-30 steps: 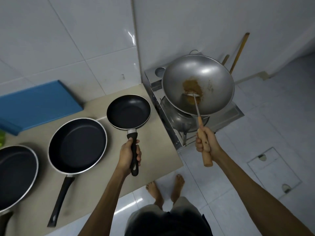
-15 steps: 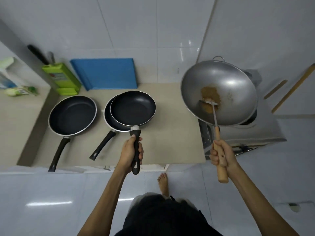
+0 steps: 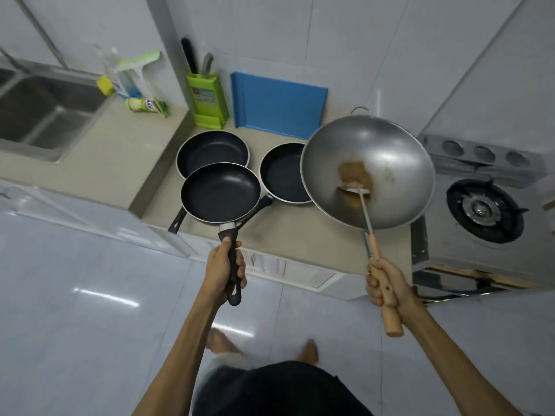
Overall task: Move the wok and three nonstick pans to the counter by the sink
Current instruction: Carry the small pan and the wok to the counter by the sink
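My left hand [image 3: 223, 270] grips the black handle of a small nonstick pan [image 3: 220, 192], held in the air above the lower counter. Under it, two more black nonstick pans rest on that counter: one at the back left [image 3: 210, 147], one to the right [image 3: 280, 172], partly hidden by the wok. My right hand [image 3: 386, 285] grips the wooden handle of a steel wok [image 3: 368, 172] with a brown patch and a metal spatula inside. The wok hangs over the counter's right end. The counter by the sink [image 3: 99, 145] lies to the left.
A steel sink [image 3: 45, 106] sits at the far left with bottles and a sponge behind it. A green knife block [image 3: 207, 100] and a blue cutting board [image 3: 277, 105] lean on the tiled wall. A gas stove [image 3: 483, 208] is at the right. Tiled floor below.
The view has swung left, so the sink has come into sight. Both hands have carried the small pan and the wok leftward; the wok has left the stove and is over the counter.
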A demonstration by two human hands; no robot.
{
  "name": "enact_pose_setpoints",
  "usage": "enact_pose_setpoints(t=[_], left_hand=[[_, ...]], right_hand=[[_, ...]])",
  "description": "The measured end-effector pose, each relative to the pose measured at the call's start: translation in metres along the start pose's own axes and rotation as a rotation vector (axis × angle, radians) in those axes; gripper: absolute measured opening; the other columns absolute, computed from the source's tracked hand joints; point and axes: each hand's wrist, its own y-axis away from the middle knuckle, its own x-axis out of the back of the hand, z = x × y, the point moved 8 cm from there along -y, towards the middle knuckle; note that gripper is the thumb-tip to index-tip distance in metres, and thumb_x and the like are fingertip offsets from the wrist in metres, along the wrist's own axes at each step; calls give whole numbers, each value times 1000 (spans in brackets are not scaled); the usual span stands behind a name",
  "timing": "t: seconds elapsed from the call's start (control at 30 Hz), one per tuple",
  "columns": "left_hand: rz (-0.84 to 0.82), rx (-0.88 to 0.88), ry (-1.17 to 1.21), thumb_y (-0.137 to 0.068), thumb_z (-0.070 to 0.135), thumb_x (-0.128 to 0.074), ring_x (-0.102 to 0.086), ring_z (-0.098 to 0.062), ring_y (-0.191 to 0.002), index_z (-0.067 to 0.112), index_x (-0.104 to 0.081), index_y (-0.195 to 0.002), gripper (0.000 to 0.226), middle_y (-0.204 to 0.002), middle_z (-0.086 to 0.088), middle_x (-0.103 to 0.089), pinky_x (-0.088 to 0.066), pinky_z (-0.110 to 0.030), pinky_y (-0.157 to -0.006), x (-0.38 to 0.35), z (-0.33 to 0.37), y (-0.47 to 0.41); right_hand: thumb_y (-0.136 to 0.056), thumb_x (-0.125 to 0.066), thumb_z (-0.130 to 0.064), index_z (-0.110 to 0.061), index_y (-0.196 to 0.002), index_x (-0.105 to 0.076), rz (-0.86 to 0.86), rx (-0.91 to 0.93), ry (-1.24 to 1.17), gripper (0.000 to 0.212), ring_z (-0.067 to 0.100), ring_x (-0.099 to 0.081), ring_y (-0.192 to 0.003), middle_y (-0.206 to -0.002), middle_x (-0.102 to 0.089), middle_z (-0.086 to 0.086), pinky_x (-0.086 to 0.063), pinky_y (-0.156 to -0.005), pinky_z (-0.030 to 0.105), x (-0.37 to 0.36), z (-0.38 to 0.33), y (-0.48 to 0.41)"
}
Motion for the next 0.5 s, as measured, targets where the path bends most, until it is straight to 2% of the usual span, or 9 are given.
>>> enact_pose_setpoints(t=[0.13, 0.33, 0.5], left_hand=[[20, 10, 29, -106, 35, -39, -40, -16, -34, 6, -55, -100, 33, -51, -1, -47, -39, -24, -33, 37, 14, -1], [89, -50, 51, -104, 38, -40, -40, -17, -34, 5, -55, -105, 36, -52, -2, -46, -37, -24, -34, 216, 77, -19], [169, -84, 31, -104, 39, -38, -39, -19, -34, 5, -55, -104, 38, -50, -4, -44, -38, -25, -33, 345, 122, -20]], right_hand=[[-102, -41, -26, -16, -76, -44, 5, -43, 58, 28, 10, -36, -25, -43, -42, -1, -28, -28, 16, -31, 13, 2], [-98, -42, -26, -14, -76, -42, -83, -77, 121, 24, 11, -34, -24, -43, -40, 1, -26, -28, 14, -197, 52, -13], [-77, -56, -29, -13, -77, -44, -170, -91, 191, 20, 11, -32, -25, -45, -39, 1, -25, -29, 14, -328, 84, -24]])
